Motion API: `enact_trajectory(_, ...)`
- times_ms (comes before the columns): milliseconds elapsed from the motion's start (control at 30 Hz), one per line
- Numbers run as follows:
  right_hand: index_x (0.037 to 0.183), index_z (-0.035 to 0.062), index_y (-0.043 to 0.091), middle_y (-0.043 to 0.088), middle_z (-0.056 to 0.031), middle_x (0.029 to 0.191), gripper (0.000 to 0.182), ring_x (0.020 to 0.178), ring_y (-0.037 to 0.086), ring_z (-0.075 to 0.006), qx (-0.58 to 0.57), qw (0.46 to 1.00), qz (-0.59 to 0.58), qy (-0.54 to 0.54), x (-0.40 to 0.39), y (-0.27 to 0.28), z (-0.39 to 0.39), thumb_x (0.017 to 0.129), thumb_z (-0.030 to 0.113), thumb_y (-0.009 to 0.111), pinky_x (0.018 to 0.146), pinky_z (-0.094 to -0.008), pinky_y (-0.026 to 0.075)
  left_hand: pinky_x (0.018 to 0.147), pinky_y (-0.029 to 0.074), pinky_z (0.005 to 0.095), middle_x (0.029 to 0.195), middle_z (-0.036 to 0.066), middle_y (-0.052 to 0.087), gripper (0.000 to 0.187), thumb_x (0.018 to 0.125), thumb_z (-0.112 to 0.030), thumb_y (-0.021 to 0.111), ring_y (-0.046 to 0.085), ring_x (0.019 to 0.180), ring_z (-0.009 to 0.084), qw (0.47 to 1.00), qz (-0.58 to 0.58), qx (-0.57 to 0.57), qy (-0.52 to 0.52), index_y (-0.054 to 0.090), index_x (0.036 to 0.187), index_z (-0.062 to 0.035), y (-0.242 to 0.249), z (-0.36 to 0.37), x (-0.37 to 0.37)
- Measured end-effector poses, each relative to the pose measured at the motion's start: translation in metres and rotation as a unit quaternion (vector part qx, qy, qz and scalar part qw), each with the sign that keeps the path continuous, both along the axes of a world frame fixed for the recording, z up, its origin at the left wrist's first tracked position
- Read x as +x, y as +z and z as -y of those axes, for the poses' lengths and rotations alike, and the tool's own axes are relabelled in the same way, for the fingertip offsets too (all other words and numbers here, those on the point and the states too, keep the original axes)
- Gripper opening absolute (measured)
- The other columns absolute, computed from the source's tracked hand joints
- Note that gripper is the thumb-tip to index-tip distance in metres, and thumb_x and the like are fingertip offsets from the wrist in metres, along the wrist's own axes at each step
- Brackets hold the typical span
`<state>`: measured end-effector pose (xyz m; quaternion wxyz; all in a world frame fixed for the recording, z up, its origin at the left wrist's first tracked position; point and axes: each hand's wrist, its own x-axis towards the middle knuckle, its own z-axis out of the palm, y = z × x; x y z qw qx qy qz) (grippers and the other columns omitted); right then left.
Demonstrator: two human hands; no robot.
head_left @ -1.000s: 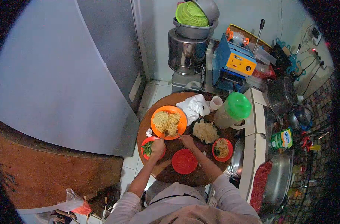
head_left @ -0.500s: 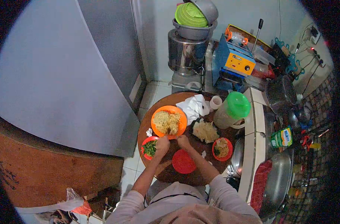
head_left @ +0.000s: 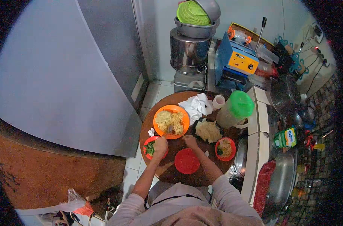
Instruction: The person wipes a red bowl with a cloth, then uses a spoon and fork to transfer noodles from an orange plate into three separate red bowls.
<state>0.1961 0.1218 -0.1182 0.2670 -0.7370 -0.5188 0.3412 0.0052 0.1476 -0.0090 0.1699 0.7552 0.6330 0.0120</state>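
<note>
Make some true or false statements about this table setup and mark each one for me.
1. The orange plate holds noodles. True.
2. The tall jug has a red lid. False: the lid is green.
3. The left hand is by the bowl of greens. True.
4. The white paper lies inside the orange plate. False: it lies beside that plate, on the round table.
5. The white cup stands near the tall jug. True.

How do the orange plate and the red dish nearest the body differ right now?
The orange plate is larger than the red dish. The orange plate holds noodles; the red dish looks bare. Both are round and rest on the brown table.
</note>
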Motion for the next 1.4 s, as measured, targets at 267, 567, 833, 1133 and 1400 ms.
enact_trajectory(267, 0.086, 0.0048, 0.06, 0.058, -0.0139, 0.075, 0.032, 0.071, 0.056, -0.0258, 0.039, 0.995, -0.042, -0.086, -0.018, 0.009, 0.003, 0.077, 0.032, 0.048, 0.064, -0.0355, 0.043, 0.055, 0.047, 0.0405, 0.069, 0.017, 0.058, 0.02, 0.077, -0.014, 0.04, 0.059, 0.064, 0.0302, 1.0, 0.007, 0.002, -0.023, 0.056, 0.085, -0.0061, -0.019, -0.007, 0.013)
enact_trajectory(567, 0.087, 0.0059, 0.06, 0.056, -0.0069, 0.065, 0.024, 0.059, 0.051, -0.0154, -0.013, 0.995, -0.066, -0.077, -0.013, 0.058, 0.004, 0.077, 0.026, 0.052, 0.055, -0.0288, 0.04, 0.053, 0.048, 0.0411, 0.067, 0.018, 0.057, 0.02, 0.077, -0.014, 0.041, 0.058, 0.063, 0.0311, 0.999, 0.046, -0.006, -0.014, 0.057, 0.079, -0.0029, -0.003, -0.007, 0.013)
enact_trajectory(833, 0.087, 0.0029, 0.059, 0.057, -0.0114, 0.066, 0.024, 0.056, 0.051, -0.018, 0.044, 0.996, -0.052, -0.06, -0.012, 0.074, -0.001, 0.076, 0.024, 0.055, 0.053, -0.0298, 0.04, 0.056, 0.044, 0.0455, 0.068, 0.021, 0.055, 0.024, 0.079, -0.018, 0.036, 0.056, 0.066, 0.0356, 0.997, 0.077, -0.013, -0.014, 0.053, 0.088, -0.0037, 0.004, -0.011, 0.007)
enact_trajectory(1133, 0.067, 0.0027, 0.055, 0.055, -0.0158, 0.063, 0.018, 0.058, 0.056, -0.0323, 0.011, 0.956, 0.291, 0.026, -0.018, 0.105, 0.005, 0.069, 0.015, 0.043, 0.051, -0.0411, 0.046, 0.054, 0.047, 0.0411, 0.07, 0.018, 0.057, 0.019, 0.075, -0.015, 0.042, 0.058, 0.065, 0.0308, 1.0, 0.013, 0.005, -0.006, 0.056, 0.078, -0.0025, -0.006, -0.006, -0.01)
enact_trajectory(1400, 0.088, 0.0067, 0.052, 0.052, -0.008, 0.057, 0.022, 0.045, 0.054, -0.0212, 0.16, 0.875, 0.442, 0.117, -0.017, 0.104, 0.016, 0.069, 0.014, 0.044, 0.039, -0.0345, 0.044, 0.051, 0.047, 0.0403, 0.065, 0.016, 0.057, 0.013, 0.073, -0.013, 0.045, 0.058, 0.061, 0.0303, 1.0, 0.0, 0.007, -0.004, 0.054, 0.077, -0.0033, 0.007, -0.003, -0.017)
